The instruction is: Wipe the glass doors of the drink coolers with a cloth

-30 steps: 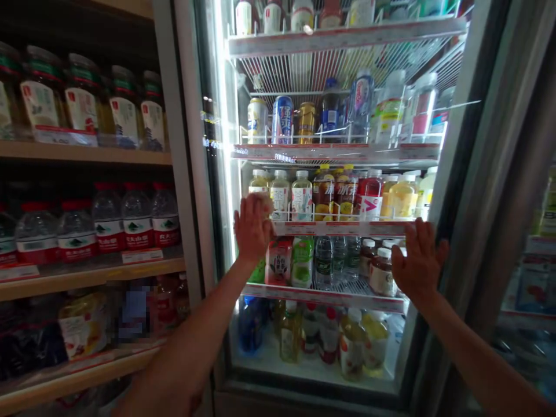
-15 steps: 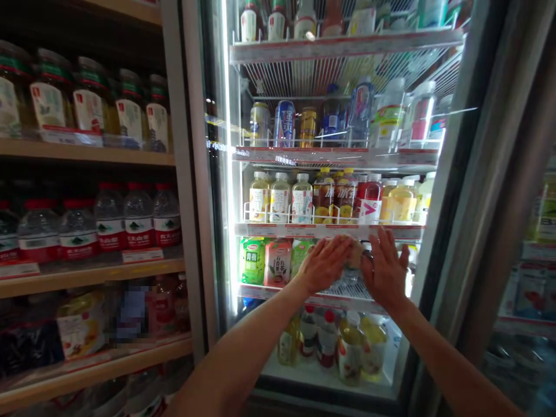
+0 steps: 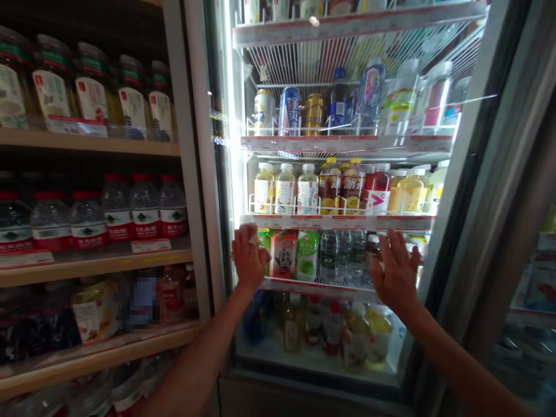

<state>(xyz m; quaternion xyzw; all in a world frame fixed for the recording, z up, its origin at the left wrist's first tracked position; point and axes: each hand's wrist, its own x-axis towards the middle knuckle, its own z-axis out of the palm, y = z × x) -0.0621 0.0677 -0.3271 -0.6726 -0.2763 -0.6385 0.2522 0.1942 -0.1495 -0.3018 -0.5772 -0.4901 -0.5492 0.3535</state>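
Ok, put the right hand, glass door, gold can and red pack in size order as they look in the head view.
1. Glass door
2. Right hand, nearer the camera than the pack and can
3. Red pack
4. Gold can

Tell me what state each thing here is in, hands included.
Left hand: raised before the door, grip unclear
Right hand: raised, fingers spread
Glass cooler door: appears shut
Cooler light: lit
Red-capped water bottles: capped, upright
Yellow-capped bottles: capped, upright
Drink cans: upright, seals too small to judge
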